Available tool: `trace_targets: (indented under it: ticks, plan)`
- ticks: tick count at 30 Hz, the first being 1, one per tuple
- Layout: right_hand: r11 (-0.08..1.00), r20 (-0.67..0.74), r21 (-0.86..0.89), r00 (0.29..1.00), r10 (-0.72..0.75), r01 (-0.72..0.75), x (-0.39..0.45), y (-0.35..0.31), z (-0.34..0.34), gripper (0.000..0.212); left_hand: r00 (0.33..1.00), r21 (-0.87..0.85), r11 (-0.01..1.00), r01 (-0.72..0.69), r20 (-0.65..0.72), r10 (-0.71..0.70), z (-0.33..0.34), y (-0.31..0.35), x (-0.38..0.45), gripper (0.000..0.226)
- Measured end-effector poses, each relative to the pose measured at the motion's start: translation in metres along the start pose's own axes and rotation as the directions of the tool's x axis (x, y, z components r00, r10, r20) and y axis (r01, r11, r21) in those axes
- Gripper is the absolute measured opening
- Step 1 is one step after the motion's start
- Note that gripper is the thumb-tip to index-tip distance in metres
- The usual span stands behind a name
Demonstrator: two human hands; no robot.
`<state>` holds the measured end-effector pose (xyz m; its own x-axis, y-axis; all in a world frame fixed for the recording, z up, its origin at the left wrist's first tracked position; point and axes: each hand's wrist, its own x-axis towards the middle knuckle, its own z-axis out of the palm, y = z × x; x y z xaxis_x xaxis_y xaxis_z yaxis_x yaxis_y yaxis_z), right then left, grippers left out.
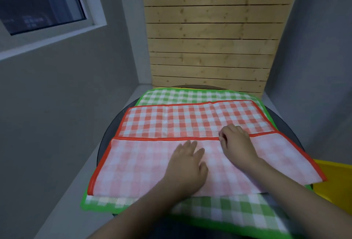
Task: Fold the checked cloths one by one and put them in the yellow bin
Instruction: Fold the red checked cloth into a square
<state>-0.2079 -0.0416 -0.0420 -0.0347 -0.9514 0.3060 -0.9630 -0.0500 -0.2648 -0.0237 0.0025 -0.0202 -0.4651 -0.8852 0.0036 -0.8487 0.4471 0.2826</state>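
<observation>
Dim, flat indoor light; soft shadows; mild blur throughout; wide-angle bending at the edges.

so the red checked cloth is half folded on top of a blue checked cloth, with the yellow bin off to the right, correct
Not quite: the cloth underneath is green checked, not blue, as the head view shows. The red checked cloth is half folded on top of it, with the yellow bin to the right.

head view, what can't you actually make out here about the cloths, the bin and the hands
- Yellow bin, head view: only a corner shows, cut by the right edge and overlapped by the red checked cloth; its contents are hidden.
- Green checked cloth: its middle lies under the red cloth; any cloths beneath are hidden.
- Right hand: fingers curl at the folded edge, but the grip itself is hidden.
- Left hand lies flat, covering cloth.
</observation>
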Motion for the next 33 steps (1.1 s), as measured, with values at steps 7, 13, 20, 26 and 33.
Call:
trace_targets:
  ticks: [7, 13, 20, 26, 33]
  plan:
    - [0.996, 0.013, -0.084, 1.000, 0.012, -0.011, -0.001, -0.005, -0.005, 0.019, 0.994, 0.114, 0.990, 0.087, 0.059, -0.094, 0.024, 0.002, -0.007, 0.101]
    - [0.999, 0.102, 0.013, 0.994, -0.042, 0.040, -0.032, -0.024, -0.011, 0.041, 0.995, 0.150, 0.985, 0.089, 0.035, -0.095, 0.027, -0.001, -0.006, 0.076]
    - [0.996, 0.376, -0.065, 0.926, -0.038, 0.067, -0.068, 0.009, -0.022, 0.068, 0.994, 0.183, 0.978, 0.101, 0.030, -0.108, 0.030, -0.002, -0.005, 0.060]
    - [0.988, 0.356, -0.142, 0.929, 0.106, -0.059, -0.069, 0.058, -0.035, 0.066, 0.996, 0.176, 0.981, 0.085, 0.021, -0.090, 0.033, -0.004, -0.005, 0.083]
    - [0.974, 0.360, -0.209, 0.918, 0.165, -0.092, -0.065, 0.057, -0.036, 0.064, 0.995, 0.190, 0.978, 0.090, 0.015, -0.095, 0.034, -0.003, -0.005, 0.082]
